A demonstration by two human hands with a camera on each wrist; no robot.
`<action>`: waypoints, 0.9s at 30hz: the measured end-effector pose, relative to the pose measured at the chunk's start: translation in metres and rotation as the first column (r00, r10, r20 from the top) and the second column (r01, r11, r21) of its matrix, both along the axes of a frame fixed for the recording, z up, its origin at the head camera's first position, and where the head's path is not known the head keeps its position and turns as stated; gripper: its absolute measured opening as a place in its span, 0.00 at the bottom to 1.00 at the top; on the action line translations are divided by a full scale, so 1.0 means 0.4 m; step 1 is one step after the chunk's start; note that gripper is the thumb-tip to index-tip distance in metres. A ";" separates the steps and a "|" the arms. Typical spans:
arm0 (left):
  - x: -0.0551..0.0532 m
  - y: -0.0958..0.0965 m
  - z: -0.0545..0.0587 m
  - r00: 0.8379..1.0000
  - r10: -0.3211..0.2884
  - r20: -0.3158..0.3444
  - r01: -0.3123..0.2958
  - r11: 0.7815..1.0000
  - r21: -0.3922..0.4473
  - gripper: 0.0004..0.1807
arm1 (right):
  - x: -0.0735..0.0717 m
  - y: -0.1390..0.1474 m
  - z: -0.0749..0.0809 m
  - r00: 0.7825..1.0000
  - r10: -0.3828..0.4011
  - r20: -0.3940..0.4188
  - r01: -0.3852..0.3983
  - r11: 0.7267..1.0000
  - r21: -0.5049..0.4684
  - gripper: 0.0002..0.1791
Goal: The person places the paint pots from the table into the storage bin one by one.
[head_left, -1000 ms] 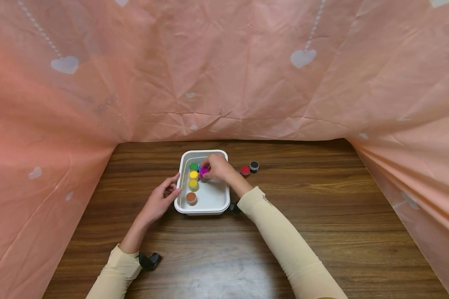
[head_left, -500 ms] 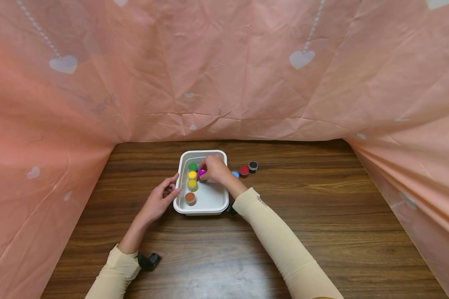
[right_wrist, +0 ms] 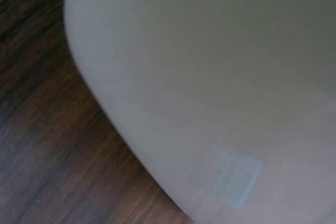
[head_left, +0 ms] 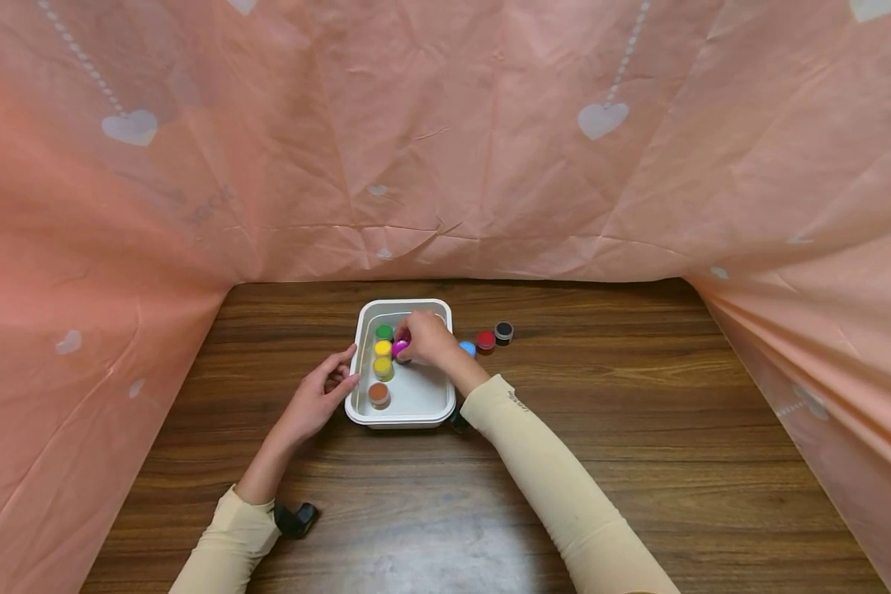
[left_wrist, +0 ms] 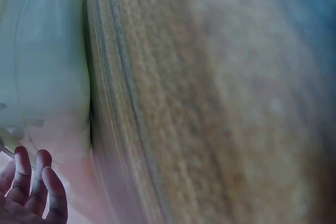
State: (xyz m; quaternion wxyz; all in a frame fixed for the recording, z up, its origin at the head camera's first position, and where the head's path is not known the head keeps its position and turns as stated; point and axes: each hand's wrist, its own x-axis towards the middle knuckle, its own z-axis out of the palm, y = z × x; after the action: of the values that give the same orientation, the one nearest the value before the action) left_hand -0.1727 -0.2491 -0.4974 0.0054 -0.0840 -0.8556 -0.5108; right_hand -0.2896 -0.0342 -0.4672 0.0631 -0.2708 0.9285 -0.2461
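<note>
In the head view my right hand (head_left: 427, 338) reaches into a white plastic tray (head_left: 408, 419) and pinches a small paint pot with a magenta lid (head_left: 399, 350). Along the tray's left side stand green (head_left: 384, 332), bright yellow (head_left: 382, 348), darker yellow (head_left: 383, 368) and orange-brown (head_left: 379, 395) pots. My left hand (head_left: 318, 398) rests its thumb and index fingertips at the left rim, the other fingers loosely bent below. From the left wrist, the tray's outer wall (left_wrist: 50, 66) shows beside those fingers (left_wrist: 55, 190). A pale tray wall (right_wrist: 184, 77) fills most of the right wrist view, hiding that hand.
Right of the tray, blue (head_left: 468, 349), red (head_left: 486, 341) and black (head_left: 503, 332) pots stand on the brown wooden table (head_left: 638, 412). A pink cloth with hearts (head_left: 475, 165) hangs behind and at both sides. A black wrist device (head_left: 297, 520) sits by the left sleeve.
My right hand has moved slightly left and nearer with the magenta pot, bringing it beside the yellow ones. The blue pot outside has come into sight past the wrist. My left hand stays put.
</note>
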 end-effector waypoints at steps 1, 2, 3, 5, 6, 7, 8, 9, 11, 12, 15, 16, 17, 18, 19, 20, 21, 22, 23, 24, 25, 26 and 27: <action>0.000 0.000 0.000 1.000 0.000 0.000 0.000 1.000 -0.001 0.28 | 0.000 0.000 -0.001 1.000 0.002 -0.002 -0.002 1.000 0.002 0.11; 0.000 0.000 0.000 1.000 0.001 -0.001 -0.001 1.000 -0.003 0.28 | -0.001 -0.001 -0.003 1.000 0.005 -0.002 -0.005 1.000 0.003 0.11; 0.000 0.000 0.000 1.000 0.001 -0.001 -0.001 1.000 -0.003 0.28 | -0.001 -0.001 -0.004 1.000 0.007 -0.002 -0.007 1.000 0.005 0.11; 0.000 0.000 0.000 1.000 0.002 -0.002 -0.002 1.000 -0.003 0.28 | -0.001 -0.002 -0.005 1.000 0.010 0.000 -0.010 1.000 0.006 0.11; 0.000 0.000 0.000 1.000 0.002 -0.002 -0.002 1.000 -0.003 0.28 | -0.001 -0.002 -0.006 1.000 0.011 0.000 -0.011 1.000 0.008 0.11; 0.000 0.000 0.000 1.000 0.003 -0.003 -0.003 1.000 -0.004 0.28 | -0.001 -0.002 -0.006 1.000 0.012 0.002 -0.012 1.000 0.010 0.11; 0.001 0.000 0.000 1.000 0.004 -0.003 -0.004 1.000 -0.004 0.28 | 0.000 -0.002 -0.005 1.000 0.013 0.003 -0.014 1.000 0.013 0.12; 0.001 0.001 -0.001 1.000 0.004 -0.005 -0.004 1.000 -0.003 0.28 | 0.001 -0.002 -0.005 1.000 0.015 0.006 -0.015 1.000 0.015 0.12; 0.001 0.001 -0.001 1.000 0.007 -0.009 -0.007 1.000 -0.002 0.28 | 0.001 -0.001 -0.004 1.000 0.021 0.005 -0.021 0.999 0.024 0.13; 0.001 0.001 -0.002 1.000 0.007 -0.011 -0.007 1.000 -0.001 0.28 | 0.001 -0.001 -0.004 1.000 0.025 0.002 -0.026 0.999 0.030 0.13; 0.001 0.003 -0.001 1.000 0.006 -0.017 -0.006 1.000 0.001 0.28 | 0.002 0.002 -0.002 0.999 0.037 0.003 -0.038 0.999 0.038 0.13; 0.001 0.003 -0.001 1.000 0.006 -0.018 -0.006 1.000 0.001 0.28 | 0.002 0.003 -0.001 0.999 0.041 0.002 -0.041 0.998 0.040 0.13; 0.002 0.004 -0.001 1.000 0.006 -0.016 -0.006 1.000 0.000 0.28 | 0.002 0.004 0.000 0.999 0.045 0.006 -0.045 0.998 0.038 0.13; 0.002 0.004 0.000 1.000 0.006 -0.015 -0.006 1.000 -0.001 0.28 | 0.002 0.005 0.000 0.999 0.047 0.010 -0.047 0.998 0.035 0.14; 0.002 0.004 0.000 1.000 0.008 -0.012 -0.008 1.000 -0.002 0.28 | 0.002 0.005 0.000 0.999 0.049 0.014 -0.049 0.998 0.031 0.14; 0.002 0.004 0.001 1.000 0.009 -0.010 -0.009 1.000 -0.005 0.28 | 0.002 0.006 0.000 0.999 0.050 0.017 -0.051 0.998 0.028 0.14; 0.002 0.005 0.001 1.000 0.010 -0.007 -0.010 1.000 -0.005 0.28 | 0.002 0.006 0.000 0.998 0.051 0.019 -0.052 0.998 0.022 0.14; 0.002 0.005 0.001 1.000 0.010 -0.004 -0.010 1.000 -0.007 0.28 | 0.002 0.007 0.000 0.998 0.052 0.019 -0.052 0.998 0.019 0.13; 0.003 0.005 0.002 1.000 0.012 -0.002 -0.012 1.000 -0.010 0.28 | 0.002 0.007 0.001 0.999 0.052 0.017 -0.052 0.999 0.015 0.13; 0.003 0.006 0.002 1.000 0.012 -0.002 -0.012 1.000 -0.013 0.28 | 0.003 0.007 0.001 0.999 0.051 0.014 -0.051 0.999 0.012 0.13; 0.003 0.006 0.002 1.000 0.014 0.000 -0.014 1.000 -0.015 0.28 | 0.003 0.008 0.002 0.999 0.052 0.010 -0.052 0.999 0.009 0.13; 0.004 0.007 0.003 1.000 0.015 -0.001 -0.015 1.000 -0.022 0.28 | 0.003 0.008 0.003 0.999 0.053 0.006 -0.053 0.999 0.006 0.12; 0.005 0.009 0.005 1.000 0.018 -0.001 -0.018 1.000 -0.023 0.28 | 0.004 0.009 0.005 0.999 0.055 0.002 -0.055 0.998 0.003 0.12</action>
State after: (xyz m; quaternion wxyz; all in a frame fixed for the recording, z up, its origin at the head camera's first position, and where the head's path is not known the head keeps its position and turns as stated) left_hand -0.1706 -0.2457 -0.4954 0.0096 -0.0765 -0.8621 -0.5009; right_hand -0.2879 -0.0306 -0.4651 0.0712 -0.2958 0.9211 -0.2429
